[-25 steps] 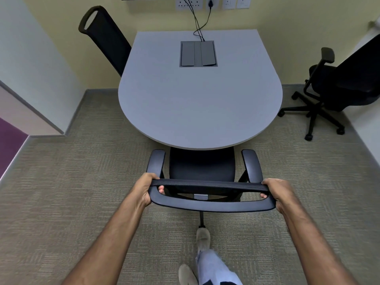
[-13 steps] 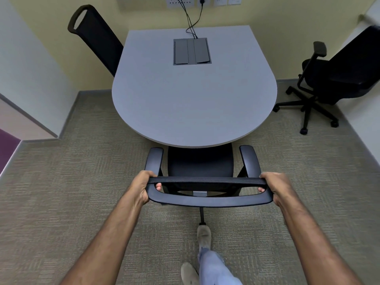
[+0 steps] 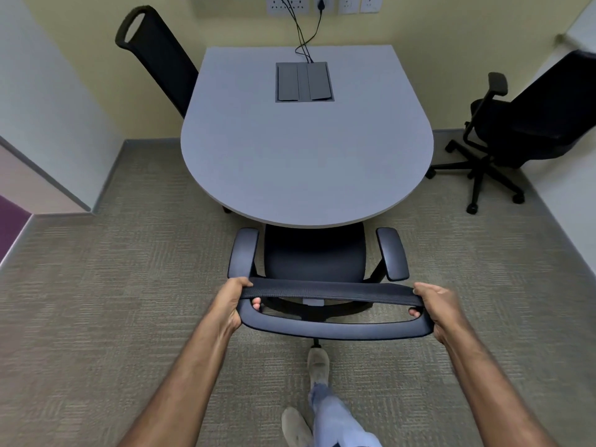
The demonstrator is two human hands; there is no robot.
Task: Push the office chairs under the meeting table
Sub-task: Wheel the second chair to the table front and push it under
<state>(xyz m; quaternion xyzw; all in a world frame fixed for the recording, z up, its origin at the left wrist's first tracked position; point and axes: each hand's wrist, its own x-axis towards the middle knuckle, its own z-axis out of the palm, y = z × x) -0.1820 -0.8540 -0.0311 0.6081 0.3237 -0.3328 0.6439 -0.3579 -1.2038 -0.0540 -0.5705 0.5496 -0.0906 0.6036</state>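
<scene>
L hand & R hand fingers wrapped round near chair backrest ends, seat front under table edge.

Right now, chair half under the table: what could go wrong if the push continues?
1. The armrests sit close to the meeting table edge; their height against the top cannot be told, so they may hit it.
2. Both hands, left hand and right hand, wrap the near chair's backrest; fingers could get pinched near the edge.
3. The forward shoe is near the chair base and could catch it.
</scene>
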